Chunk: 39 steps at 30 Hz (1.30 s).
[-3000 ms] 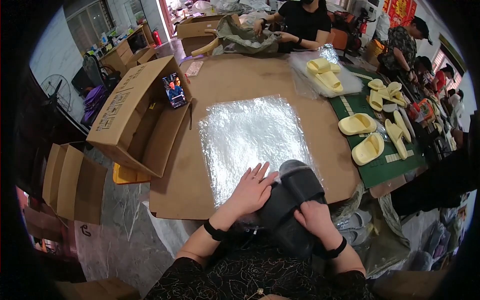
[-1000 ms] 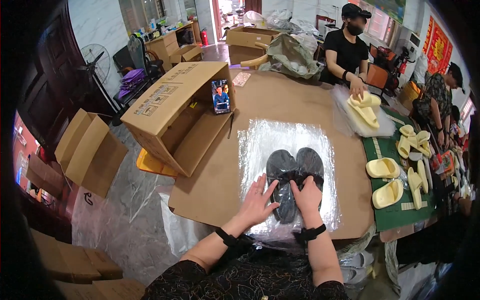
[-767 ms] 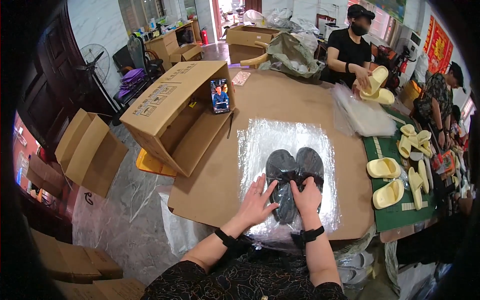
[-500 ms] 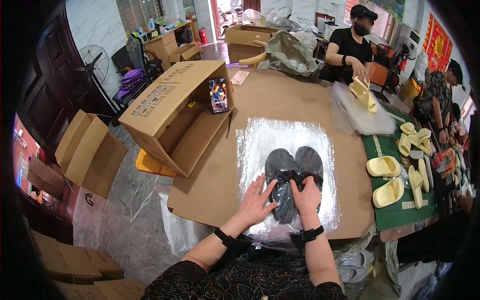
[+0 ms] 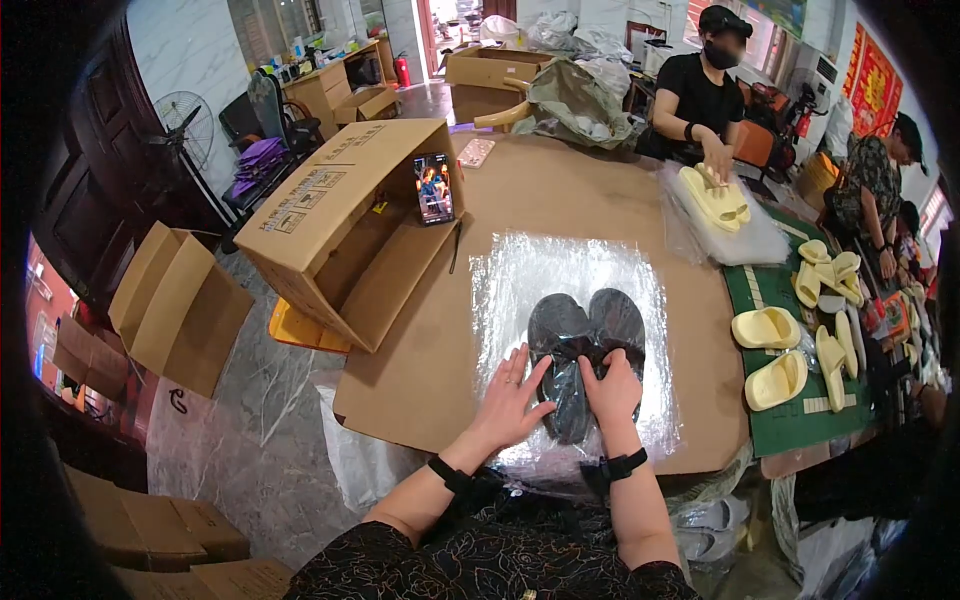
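I have the left hand point(image 5: 512, 405) laid along the pair of black slippers point(image 5: 558, 322), its thumb and fingers spread apart. The right hand point(image 5: 612, 390) rests on the other side with fingers curled; I can't tell whether they pinch anything. The slippers lie side by side on shiny clear plastic point(image 5: 505, 275) at the near side of the table point(image 5: 420, 400) (a phone point(image 5: 434, 190) leans upright in the cardboard box point(image 5: 335, 170)). Across from me, a co-worker's hand point(image 5: 716, 158) touches yellow slippers point(image 5: 710, 200).
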Motion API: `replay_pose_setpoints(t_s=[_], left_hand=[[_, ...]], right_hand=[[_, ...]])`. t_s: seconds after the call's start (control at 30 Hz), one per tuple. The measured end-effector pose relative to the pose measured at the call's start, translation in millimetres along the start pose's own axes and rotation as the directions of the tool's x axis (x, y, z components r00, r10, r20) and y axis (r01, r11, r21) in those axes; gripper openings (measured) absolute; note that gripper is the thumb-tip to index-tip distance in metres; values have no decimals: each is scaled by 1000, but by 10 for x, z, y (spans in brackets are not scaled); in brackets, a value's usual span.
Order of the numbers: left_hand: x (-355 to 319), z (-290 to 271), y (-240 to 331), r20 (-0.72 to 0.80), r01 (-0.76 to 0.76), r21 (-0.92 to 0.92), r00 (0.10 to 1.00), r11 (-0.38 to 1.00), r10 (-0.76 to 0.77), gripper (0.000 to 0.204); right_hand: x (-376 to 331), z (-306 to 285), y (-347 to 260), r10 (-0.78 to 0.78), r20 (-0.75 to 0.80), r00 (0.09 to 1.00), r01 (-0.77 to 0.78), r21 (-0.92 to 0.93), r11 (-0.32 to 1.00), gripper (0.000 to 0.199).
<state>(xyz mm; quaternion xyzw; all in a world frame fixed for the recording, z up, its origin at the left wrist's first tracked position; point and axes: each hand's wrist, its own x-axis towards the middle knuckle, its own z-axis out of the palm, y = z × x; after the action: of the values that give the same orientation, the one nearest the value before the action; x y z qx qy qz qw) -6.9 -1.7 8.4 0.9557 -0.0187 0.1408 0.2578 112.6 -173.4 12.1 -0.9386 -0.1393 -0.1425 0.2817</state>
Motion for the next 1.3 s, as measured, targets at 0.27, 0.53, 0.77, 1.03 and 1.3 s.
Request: replay_pose_setpoints(t_s=[0.27, 0.53, 0.77, 1.03, 1.3], left_hand=[[-2, 25, -23, -8, -6, 0, 1000, 1000, 6, 76], [13, -4, -1, 0, -3, -10, 1000, 1000, 3, 76], [-10, 30, 0, -13, 0, -12, 1000, 1000, 0, 76], [71, 64, 20, 41, -25, 4, 999, 1000, 24, 76], [2, 12, -87, -1, 34, -65, 999, 997, -34, 86]], right_hand=[[1, -19, -18, -2, -4, 1000, 2, 8, 1000, 45], [14, -21, -16, 16, 13, 1000, -16, 4, 1000, 45], [17, -21, -8, 4, 64, 998, -5, 9, 1000, 47], [309, -221, -91, -4, 307, 952, 39, -109, 993, 38], [93, -57, 20, -115, 100, 988, 108, 72, 992, 26]])
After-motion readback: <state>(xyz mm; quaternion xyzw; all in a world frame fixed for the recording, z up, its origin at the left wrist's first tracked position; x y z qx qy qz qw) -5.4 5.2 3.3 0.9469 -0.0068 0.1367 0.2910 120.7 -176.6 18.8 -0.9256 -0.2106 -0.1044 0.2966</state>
